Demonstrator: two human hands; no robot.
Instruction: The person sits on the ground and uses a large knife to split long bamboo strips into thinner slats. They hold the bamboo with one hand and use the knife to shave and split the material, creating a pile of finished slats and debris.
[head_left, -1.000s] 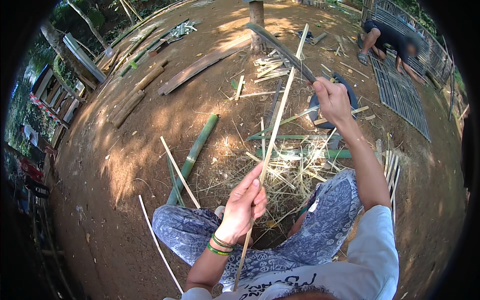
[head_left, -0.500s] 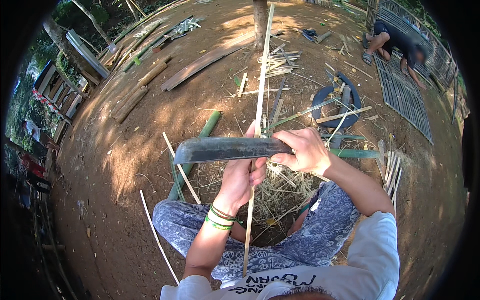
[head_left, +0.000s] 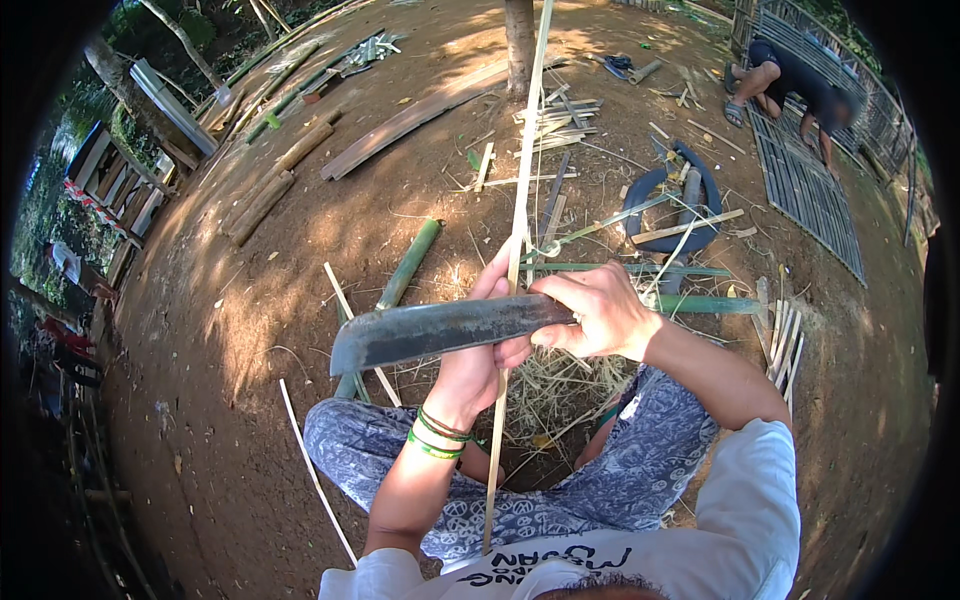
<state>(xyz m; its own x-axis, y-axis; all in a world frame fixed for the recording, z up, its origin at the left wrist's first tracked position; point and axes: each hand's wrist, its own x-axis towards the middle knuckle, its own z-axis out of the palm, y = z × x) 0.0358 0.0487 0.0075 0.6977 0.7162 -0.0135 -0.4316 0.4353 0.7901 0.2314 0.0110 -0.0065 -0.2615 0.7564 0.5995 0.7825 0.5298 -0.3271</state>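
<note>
My left hand is closed around a long, thin bamboo strip that runs from my lap up past the tree trunk. My right hand grips a machete near the base of its broad dark blade; the handle is hidden by the hand. The blade lies across the strip, over my left hand, with its tip pointing left and slightly down. Thin curled shavings pile on the ground between my legs. A green bamboo pole lies just beyond my right hand.
Ahead lie a pile of split bamboo pieces, a tree trunk and a dark rubber ring. A wooden plank and logs rest at left. Far right, another person crouches over a bamboo slat panel.
The machete has come slightly toward me along the strip, its tip dropping lower and left. My right hand has shifted a little nearer. A thin curled shaving now shows beyond the blade.
</note>
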